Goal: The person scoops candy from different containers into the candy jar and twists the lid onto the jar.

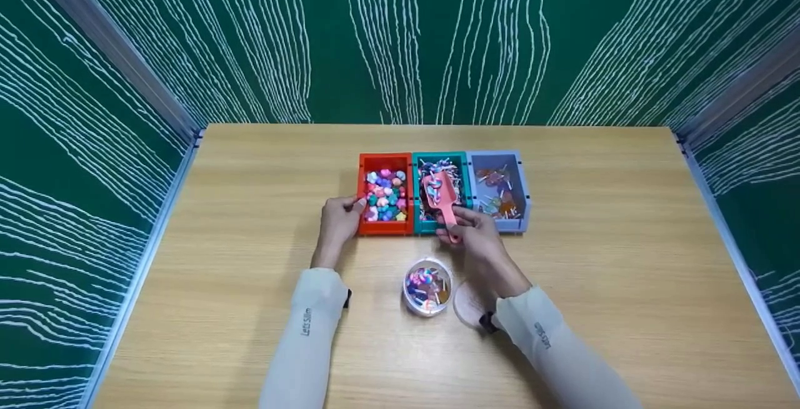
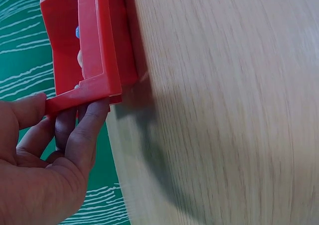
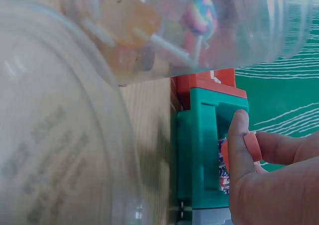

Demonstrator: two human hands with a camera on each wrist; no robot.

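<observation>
With twelve o'clock set at the counter's (image 1: 250, 240) far edge, the right hand (image 1: 480, 239) had its grip closed about the handle of the pink scoop (image 1: 444, 201), thumb and fingers pinching it with little gap to spare. The scoop lay above the green bin (image 1: 425, 227), its long axis running roughly from eleven o'clock, where the blade carried a few wrapped sweets (image 1: 434, 187), to five o'clock, where the handle ended. Whether the blade touched the heap below or hung just clear of it could not be told from above, and the right wrist view hid most of it behind the fingers. The uncovered clear jar (image 3: 244, 31), partly filled with lollipops, stood between seven and eight o'clock from that hand, near it, and almost straight at six from the blade; the right hand was the nearer of the two. The lid (image 1: 469, 307) lay at four o'clock beside the jar. The left hand (image 1: 339, 221) pinched the rim of the red bin (image 1: 385, 227) at its nine o'clock side, thumb opposed to fingers.
</observation>
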